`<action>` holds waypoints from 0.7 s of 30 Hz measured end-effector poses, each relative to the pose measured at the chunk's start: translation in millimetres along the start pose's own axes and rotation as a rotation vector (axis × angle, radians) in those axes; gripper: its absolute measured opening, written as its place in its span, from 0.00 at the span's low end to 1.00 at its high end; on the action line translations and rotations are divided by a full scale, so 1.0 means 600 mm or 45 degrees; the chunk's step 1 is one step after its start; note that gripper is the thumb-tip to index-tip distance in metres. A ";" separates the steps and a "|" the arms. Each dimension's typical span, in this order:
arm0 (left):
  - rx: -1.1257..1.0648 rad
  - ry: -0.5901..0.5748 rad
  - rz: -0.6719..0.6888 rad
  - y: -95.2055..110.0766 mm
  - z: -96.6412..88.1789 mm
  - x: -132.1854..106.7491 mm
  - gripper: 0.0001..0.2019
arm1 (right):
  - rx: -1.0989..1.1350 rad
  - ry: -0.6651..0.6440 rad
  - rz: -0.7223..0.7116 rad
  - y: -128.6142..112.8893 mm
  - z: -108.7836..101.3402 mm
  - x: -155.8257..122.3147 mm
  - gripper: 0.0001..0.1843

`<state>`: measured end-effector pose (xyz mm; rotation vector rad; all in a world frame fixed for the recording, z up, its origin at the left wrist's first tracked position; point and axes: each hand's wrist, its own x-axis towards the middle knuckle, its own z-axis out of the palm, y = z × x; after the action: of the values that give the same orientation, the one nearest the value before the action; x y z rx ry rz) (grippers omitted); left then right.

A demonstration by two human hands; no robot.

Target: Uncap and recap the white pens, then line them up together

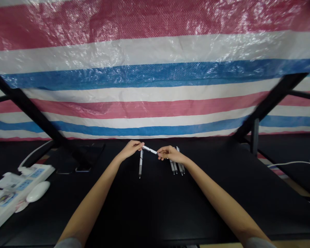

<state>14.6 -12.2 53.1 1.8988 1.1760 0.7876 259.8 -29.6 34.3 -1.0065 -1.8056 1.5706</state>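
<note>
"White thin pen (151, 150) there! Who has it?"

"Both hands do. It slants between them. The bare left hand (130, 148) pinches its left end with thumb and fingers, and the bare right hand (172, 154) pinches its right end with the fingertips."

"What lies just below the left hand?"

"One thin white-and-grey pen (141, 166), on the flat black table (134, 206). Its tip points back toward the person."

"And by the right hand?"

"A small bunch of white-and-grey pens (175, 167), side by side, partly hidden by that hand. Behind the table is a shiny plastic sheet (155, 110) with red, white and blue stripes"
</note>
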 end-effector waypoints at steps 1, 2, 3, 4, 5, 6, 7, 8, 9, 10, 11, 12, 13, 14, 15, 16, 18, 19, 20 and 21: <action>-0.028 0.015 0.002 0.000 -0.001 0.001 0.23 | 0.066 0.011 0.019 0.001 0.006 0.001 0.17; -0.056 0.026 0.001 0.000 -0.003 0.001 0.22 | 0.124 0.023 0.038 0.002 0.012 0.002 0.17; -0.082 0.035 -0.002 0.000 -0.003 0.001 0.22 | 0.182 0.041 0.064 0.002 0.019 0.002 0.16; -0.108 0.044 -0.008 0.000 -0.004 0.002 0.22 | 0.242 0.043 0.104 0.002 0.026 0.002 0.15; -0.134 0.056 -0.014 -0.001 -0.004 0.002 0.22 | 0.318 0.050 0.153 0.002 0.035 0.002 0.14; -0.162 0.071 -0.021 -0.002 -0.004 0.003 0.22 | 0.403 0.055 0.197 0.002 0.043 0.002 0.13; -0.192 0.087 -0.027 -0.003 -0.003 0.004 0.22 | 0.499 0.055 0.231 0.003 0.052 0.002 0.12; -0.220 0.103 -0.030 -0.004 -0.002 0.004 0.21 | 0.599 0.051 0.261 0.003 0.061 0.001 0.10; -0.246 0.117 -0.032 -0.005 -0.001 0.005 0.22 | 0.695 0.055 0.281 0.004 0.070 0.001 0.09; -0.265 0.127 -0.033 -0.006 0.000 0.005 0.22 | 0.791 0.044 0.300 0.006 0.079 0.001 0.08; -0.280 0.136 -0.033 -0.006 0.001 0.006 0.22 | 0.889 0.027 0.312 0.008 0.087 0.000 0.07; -0.288 0.146 -0.034 -0.006 0.003 0.006 0.23 | 0.982 0.012 0.326 0.010 0.095 0.000 0.06; -0.293 0.157 -0.034 -0.006 0.004 0.006 0.23 | 1.062 0.004 0.330 0.012 0.101 0.000 0.06; -0.298 0.170 -0.032 -0.005 0.006 0.007 0.24 | 1.132 -0.001 0.327 0.014 0.107 -0.001 0.05; -0.306 0.185 -0.031 -0.004 0.008 0.007 0.23 | 1.187 -0.006 0.319 0.016 0.111 -0.001 0.05; -0.318 0.204 -0.028 -0.003 0.011 0.008 0.23 | 1.230 -0.008 0.307 0.017 0.115 -0.001 0.04; -0.356 0.252 -0.019 -0.001 0.019 0.009 0.23 | 1.284 -0.002 0.283 0.019 0.118 -0.002 0.04; -0.378 0.278 -0.014 0.000 0.023 0.010 0.22 | 1.302 0.004 0.272 0.020 0.118 -0.003 0.03; -0.398 0.301 -0.008 0.000 0.028 0.011 0.22 | 1.315 0.009 0.262 0.020 0.118 -0.003 0.03; -0.411 0.317 -0.002 0.001 0.032 0.011 0.22 | 1.326 0.008 0.253 0.020 0.118 -0.003 0.03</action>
<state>32.6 -11.4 44.2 1.5666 1.1170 1.1640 207.0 -71.4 10.0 -0.6524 -0.6489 2.2113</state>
